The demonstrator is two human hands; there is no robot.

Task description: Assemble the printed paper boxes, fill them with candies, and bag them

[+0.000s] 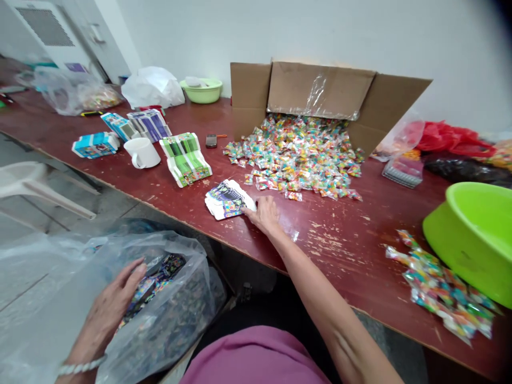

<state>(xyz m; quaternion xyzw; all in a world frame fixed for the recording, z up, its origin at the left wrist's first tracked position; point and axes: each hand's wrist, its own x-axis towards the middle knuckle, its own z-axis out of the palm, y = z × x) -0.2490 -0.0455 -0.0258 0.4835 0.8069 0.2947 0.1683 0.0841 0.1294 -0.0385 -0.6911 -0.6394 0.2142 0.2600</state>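
My left hand (116, 298), with a bead bracelet on its wrist, is held over a big clear plastic bag (188, 250) beside the table. Its fingers are stretched out and nothing is in them. Inside the bag lie many small dark, colourful printed boxes (152, 285). On the table, my right hand (264, 214) has its thumb and curled fingers at the right edge of a small pile of flat purple-and-white cartons (228, 200), pinching that edge. Just beyond the cartons spreads a heap of wrapped candies (300, 154), spilling from a cardboard box (320, 90) on its side.
Left of the cartons are a green carton stack (186, 160), a white mug (142, 153), blue cartons (96, 145) and purple cartons (150, 124). A phone (211, 141) lies behind. At right stand a lime-green basin (468, 234) and loose candies (444, 293). A plastic stool (36, 181) is at left.
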